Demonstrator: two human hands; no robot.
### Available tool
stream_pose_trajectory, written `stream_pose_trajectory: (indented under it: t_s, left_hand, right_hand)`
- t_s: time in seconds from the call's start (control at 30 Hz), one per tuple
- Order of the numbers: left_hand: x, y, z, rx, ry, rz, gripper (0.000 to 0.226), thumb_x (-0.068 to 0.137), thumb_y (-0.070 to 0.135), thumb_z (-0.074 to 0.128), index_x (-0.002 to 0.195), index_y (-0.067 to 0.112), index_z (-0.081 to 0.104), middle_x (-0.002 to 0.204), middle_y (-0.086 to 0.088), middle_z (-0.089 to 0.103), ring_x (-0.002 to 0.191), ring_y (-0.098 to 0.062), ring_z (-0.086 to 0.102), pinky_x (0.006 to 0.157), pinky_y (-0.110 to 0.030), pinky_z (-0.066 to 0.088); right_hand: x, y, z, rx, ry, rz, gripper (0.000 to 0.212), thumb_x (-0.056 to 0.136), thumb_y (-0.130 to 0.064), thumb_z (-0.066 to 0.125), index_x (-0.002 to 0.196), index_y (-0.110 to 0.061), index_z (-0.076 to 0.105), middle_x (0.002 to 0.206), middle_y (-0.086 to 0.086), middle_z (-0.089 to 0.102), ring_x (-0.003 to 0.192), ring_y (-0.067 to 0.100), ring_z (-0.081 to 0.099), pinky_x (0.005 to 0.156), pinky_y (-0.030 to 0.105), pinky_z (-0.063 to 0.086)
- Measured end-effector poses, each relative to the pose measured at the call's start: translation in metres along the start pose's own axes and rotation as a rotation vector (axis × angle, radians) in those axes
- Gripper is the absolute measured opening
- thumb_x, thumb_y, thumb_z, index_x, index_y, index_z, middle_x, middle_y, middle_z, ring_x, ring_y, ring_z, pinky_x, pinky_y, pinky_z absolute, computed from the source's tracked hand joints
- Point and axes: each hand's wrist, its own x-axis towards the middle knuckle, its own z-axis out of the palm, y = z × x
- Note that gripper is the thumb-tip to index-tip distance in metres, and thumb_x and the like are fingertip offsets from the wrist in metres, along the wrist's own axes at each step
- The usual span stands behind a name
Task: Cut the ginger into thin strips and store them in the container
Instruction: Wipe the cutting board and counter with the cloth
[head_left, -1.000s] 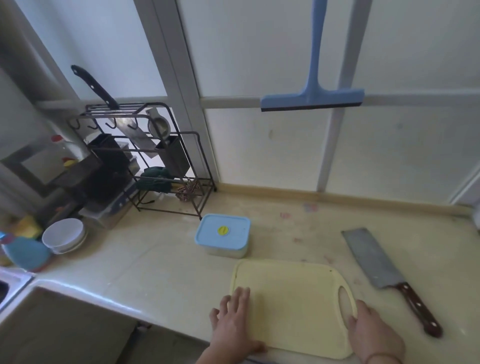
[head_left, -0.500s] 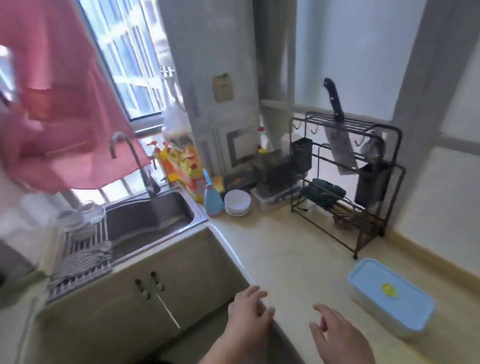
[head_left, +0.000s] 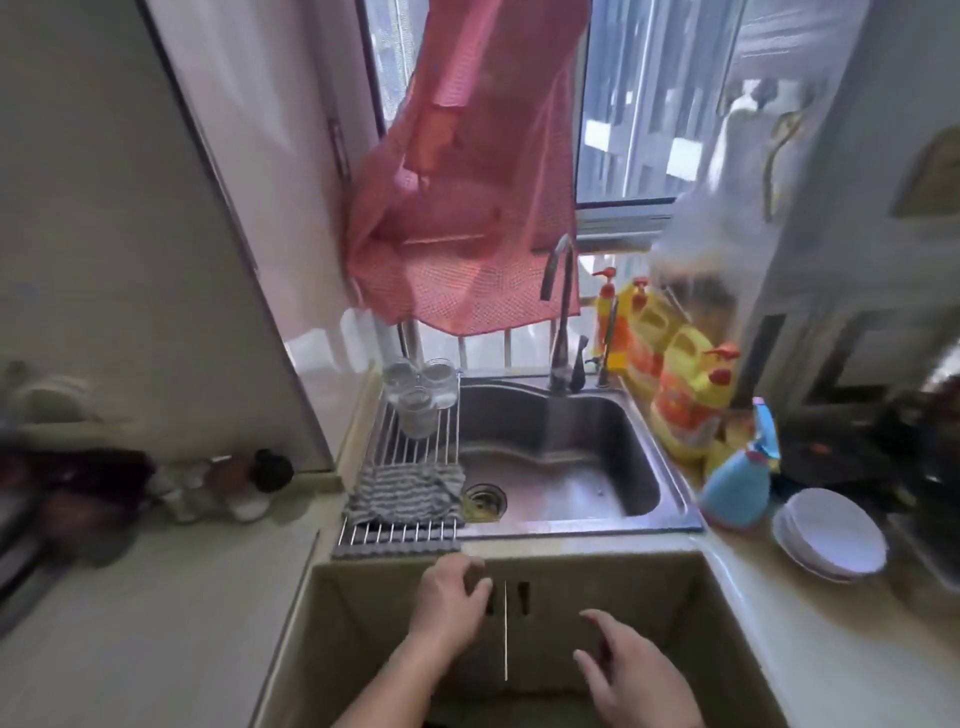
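Observation:
Ginger, cutting board, knife and blue-lidded container are all out of view. My left hand is low in front of the beige cabinet doors under the sink, its loosely curled fingers at the left door's dark handle slot; whether they hook it is unclear. Lower and to the right, my right hand hovers with relaxed, spread fingers and holds nothing.
A steel sink with a faucet lies straight ahead. On its left, a roll-up rack carries a striped cloth and glass jars. Yellow bottles, a blue spray bottle and white bowls stand on the right.
My view has swung left from the cutting board and container to the sink. Both hands left the board and now hang before the cabinet doors, the left one at a handle.

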Motion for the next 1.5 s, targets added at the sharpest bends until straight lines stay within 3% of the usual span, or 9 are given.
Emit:
stream_pose_trajectory:
  t_s: [0.2,0.33,0.77,0.97,1.07,1.17,1.27,1.37,1.5]
  left_hand:
    - [0.086,-0.032,-0.031,0.054,0.215,-0.212,0.023,0.097,0.023,0.063,0.112,0.008,0.07,0.117,-0.009,0.066,0.11,-0.024,0.058,0.093,-0.028,0.041]
    - [0.118,-0.044,-0.027,0.192,0.286,-0.334,0.034,0.097,0.04,0.059,0.122,0.018,0.063,0.127,-0.001,0.059,0.12,-0.024,0.048,0.098,-0.034,0.039]
    - [0.151,-0.047,-0.014,0.287,0.365,-0.34,0.018,0.086,0.037,0.056,0.073,0.025,0.059,0.102,0.01,0.063,0.113,-0.019,0.046,0.099,-0.041,0.026]
    - [0.187,0.023,-0.04,-0.424,0.417,-0.243,0.03,0.104,0.013,0.045,0.076,0.005,0.047,0.069,-0.007,0.05,0.067,-0.024,0.048,0.056,-0.027,0.037]
    - [0.208,0.06,-0.036,-0.935,0.308,-0.383,0.025,0.105,0.016,0.045,0.082,0.009,0.05,0.074,-0.009,0.054,0.073,-0.023,0.051,0.066,-0.032,0.043]
    - [0.226,0.096,-0.024,-1.534,0.095,-0.526,0.021,0.093,0.029,0.058,0.078,0.015,0.054,0.07,-0.007,0.055,0.062,-0.02,0.057,0.065,-0.034,0.051]
    - [0.24,0.12,-0.007,-1.666,-0.057,-0.65,0.026,0.095,0.036,0.06,0.085,0.012,0.055,0.072,-0.011,0.056,0.059,-0.023,0.062,0.066,-0.037,0.054]
    - [0.252,0.135,0.002,-1.729,-0.04,-0.629,0.03,0.078,0.012,0.068,0.104,0.016,0.052,0.075,-0.01,0.058,0.067,-0.025,0.061,0.066,-0.041,0.056]
    - [0.262,0.152,0.003,-1.844,-0.041,-0.633,0.028,0.085,0.002,0.057,0.111,0.01,0.057,0.077,-0.013,0.062,0.064,-0.023,0.067,0.059,-0.04,0.061]
  right_hand:
    - [0.07,-0.033,0.004,-0.025,-0.103,-0.064,0.079,0.069,-0.076,0.028,0.141,-0.046,0.038,0.104,-0.037,0.042,0.115,-0.004,0.056,0.089,0.008,0.037]
    - [0.111,-0.031,-0.01,-0.073,-0.127,-0.067,0.053,0.094,-0.054,0.051,0.143,-0.045,0.036,0.124,-0.024,0.054,0.12,-0.001,0.055,0.096,0.013,0.039]
    - [0.246,-0.015,-0.05,-0.054,-0.191,-0.216,0.04,0.097,-0.048,0.051,0.136,-0.044,0.045,0.097,-0.024,0.057,0.071,-0.01,0.046,0.076,0.015,0.037]
    - [0.322,-0.001,-0.068,0.208,-0.111,-0.031,0.051,0.093,-0.031,0.065,0.141,-0.021,0.05,0.11,-0.007,0.064,0.083,0.014,0.058,0.085,0.028,0.048]
    - [0.368,0.014,-0.092,0.336,-0.073,0.089,0.079,0.092,-0.027,0.068,0.156,-0.016,0.023,0.154,0.007,0.04,0.108,0.023,0.055,0.096,0.037,0.047]
    - [0.402,0.008,-0.111,0.393,0.003,0.089,0.092,0.092,-0.026,0.069,0.159,-0.023,0.006,0.16,0.004,0.03,0.12,0.028,0.06,0.105,0.042,0.046]
    - [0.424,-0.011,-0.118,0.471,0.022,0.068,0.093,0.093,-0.029,0.067,0.158,-0.032,0.0,0.151,0.005,0.042,0.098,0.015,0.065,0.092,0.035,0.049]
    - [0.443,-0.022,-0.117,0.635,0.079,0.082,0.089,0.092,-0.032,0.066,0.155,-0.039,0.004,0.155,0.001,0.033,0.107,0.022,0.062,0.099,0.05,0.051]
    - [0.453,-0.029,-0.119,0.781,0.146,0.115,0.063,0.102,-0.02,0.054,0.152,-0.028,0.017,0.127,-0.002,0.038,0.089,0.026,0.065,0.07,0.04,0.057]
